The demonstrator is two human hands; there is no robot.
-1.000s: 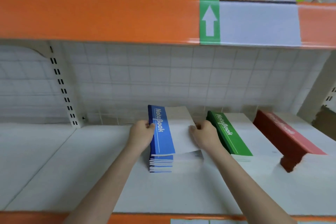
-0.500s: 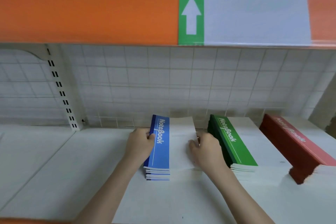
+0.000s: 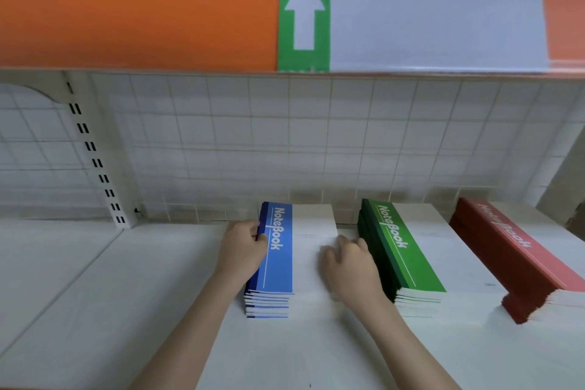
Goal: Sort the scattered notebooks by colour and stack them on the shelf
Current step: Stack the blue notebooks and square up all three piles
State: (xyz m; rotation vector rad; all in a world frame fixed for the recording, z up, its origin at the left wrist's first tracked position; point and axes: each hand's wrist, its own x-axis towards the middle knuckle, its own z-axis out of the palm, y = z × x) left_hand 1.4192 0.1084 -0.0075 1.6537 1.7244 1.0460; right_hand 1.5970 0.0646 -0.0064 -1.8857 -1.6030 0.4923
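White shelf (image 3: 126, 310) with three notebook stacks whose covers are white with a coloured spine band lettered in white: blue stack (image 3: 276, 263), green stack (image 3: 402, 250), red stack (image 3: 519, 260); above, an orange shelf edge (image 3: 136, 9) bearing a green label with white arrow (image 3: 304, 11); behind, white wire grid (image 3: 285, 142).

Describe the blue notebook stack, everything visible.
The blue notebook stack lies flat on the white shelf, left of the green and red stacks and apart from them. About ten thin paper notebooks, edges roughly squared. The top cover has a blue band with white "NoteBook" lettering along its left side; the rest is white. The left hand grips the spine side; the right hand rests on the white right part.
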